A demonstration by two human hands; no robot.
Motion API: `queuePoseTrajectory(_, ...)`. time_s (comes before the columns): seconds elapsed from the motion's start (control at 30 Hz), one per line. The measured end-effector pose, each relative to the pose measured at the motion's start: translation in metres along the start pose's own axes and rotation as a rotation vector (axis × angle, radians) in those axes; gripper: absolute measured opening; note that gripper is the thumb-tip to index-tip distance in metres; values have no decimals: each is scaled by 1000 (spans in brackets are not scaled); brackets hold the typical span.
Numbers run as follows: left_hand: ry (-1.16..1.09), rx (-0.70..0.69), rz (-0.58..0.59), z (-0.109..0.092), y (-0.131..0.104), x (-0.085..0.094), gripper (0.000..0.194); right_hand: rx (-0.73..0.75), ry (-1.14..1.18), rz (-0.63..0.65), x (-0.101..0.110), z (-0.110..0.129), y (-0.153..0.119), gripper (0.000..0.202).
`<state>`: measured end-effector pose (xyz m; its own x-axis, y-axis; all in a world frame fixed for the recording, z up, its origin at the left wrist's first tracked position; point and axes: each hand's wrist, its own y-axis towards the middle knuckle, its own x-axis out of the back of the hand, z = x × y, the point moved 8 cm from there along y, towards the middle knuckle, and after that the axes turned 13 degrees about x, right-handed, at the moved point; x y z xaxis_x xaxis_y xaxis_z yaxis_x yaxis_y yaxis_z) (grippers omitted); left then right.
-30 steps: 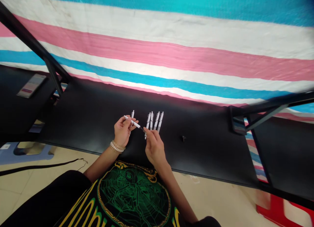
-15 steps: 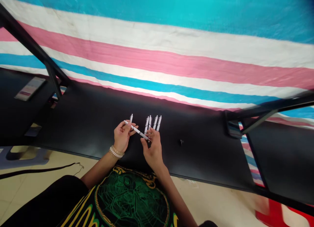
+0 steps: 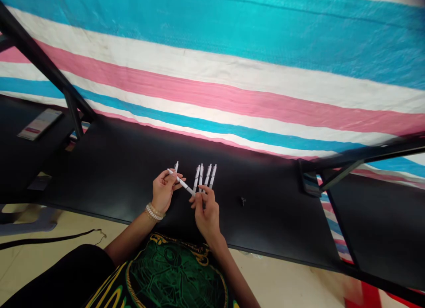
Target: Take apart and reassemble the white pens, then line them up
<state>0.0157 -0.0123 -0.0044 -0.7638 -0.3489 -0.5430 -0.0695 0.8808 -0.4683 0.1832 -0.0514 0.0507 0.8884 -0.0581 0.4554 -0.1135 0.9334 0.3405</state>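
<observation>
A white pen (image 3: 183, 184) is held slantwise between my two hands, above the black table. My left hand (image 3: 162, 190) pinches its upper left part between thumb and fingers. The fingers of my right hand (image 3: 207, 210) are closed on its lower right end, which they partly hide. Several white pens (image 3: 207, 175) lie side by side just beyond my right hand, their clips at the far end. One more white pen (image 3: 176, 166) shows behind the left fingers; its lower part is hidden.
On the black table (image 3: 272, 219) a small dark piece (image 3: 243, 201) lies to the right of my hands. Black metal supports (image 3: 75, 115) rise at both sides. A striped sheet (image 3: 212, 95) hangs behind. A flat printed packet (image 3: 40, 124) lies on the table at left.
My right thumb and fingers have closed on the pen's lower right end; before, they were apart beside it. My left hand keeps its pinch. The camera view has shifted slightly.
</observation>
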Motion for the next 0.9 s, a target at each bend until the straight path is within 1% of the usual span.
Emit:
queuePoseTrajectory(0.07, -1, -1, -4, 0, 0, 0, 38, -9, -7, -9, 1, -1, -1, 28)
queuePoseTrajectory(0.17, 2, 4, 3, 2, -1, -1, 39, -25, 16, 16, -3, -3, -3, 24)
queuePoseTrajectory(0.27, 8, 3, 13, 3, -2, 0, 40, -17, 17, 19, -4, -5, -4, 30)
queuePoseTrajectory(0.33, 18, 1, 19, 4, -2, 1, 40, 4, -6, 67, -7, -6, -3, 28)
queuePoseTrajectory(0.4, 36, 0, 30, 5, -2, 2, 40, -6, -13, 140, -12, -9, -4, 24)
queuePoseTrajectory(0.5, 28, 31, 85, 6, -1, 0, 38, -41, 31, 210, -17, -11, -5, 24)
queuePoseTrajectory(0.6, -47, 106, 195, 6, -1, -9, 35, -36, 113, 270, -22, -9, -8, 28)
queuePoseTrajectory(0.7, -144, 189, 284, 3, 0, -17, 32, -11, 119, 211, -14, -8, -9, 33)
queuePoseTrajectory(0.77, -205, 261, 330, 3, 1, -20, 29, -3, 90, 158, -5, -12, -10, 32)
queuePoseTrajectory(0.83, -256, 332, 369, 3, 2, -20, 33, -5, 65, 129, 0, -16, -11, 29)
queuePoseTrajectory(0.9, -296, 370, 372, 3, 3, -17, 32, -9, 53, 114, 2, -20, -13, 27)
